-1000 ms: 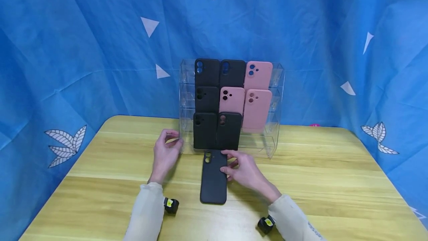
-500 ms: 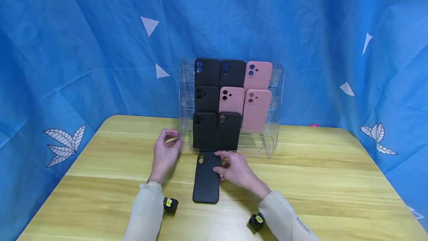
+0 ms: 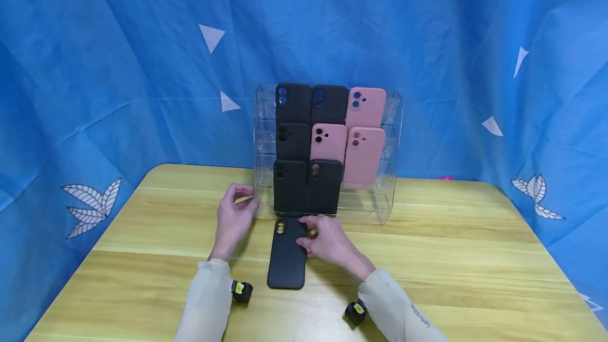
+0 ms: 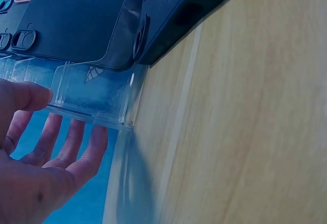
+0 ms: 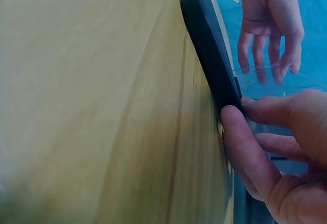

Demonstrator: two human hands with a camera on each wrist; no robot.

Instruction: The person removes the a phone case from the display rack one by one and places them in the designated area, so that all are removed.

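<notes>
My right hand [image 3: 329, 239] pinches a black phone case [image 3: 287, 255] by its right edge, near the top, between thumb and fingers. The case is in front of the clear rack [image 3: 363, 202], its camera cutouts at the upper left; whether its lower end touches the table I cannot tell. At the rack's left side, my left hand [image 3: 235, 220] grips the clear side wall. In the left wrist view, the thumb lies on one face of the rack [image 4: 92, 94] and the fingers on the other. Two black cases [image 3: 291, 186] stand in its lowest visible row, just behind the held one.
Higher rows of the rack hold more black cases [image 3: 293, 102] and several pink cases [image 3: 363, 154]. The rack stands at the back of a wooden table [image 3: 475, 268]. Behind it hangs a blue patterned cloth [image 3: 451, 41].
My right hand has moved left with the black phone case, which now sits further left in front of the rack and leans slightly more. The left hand stays at the rack's side.
</notes>
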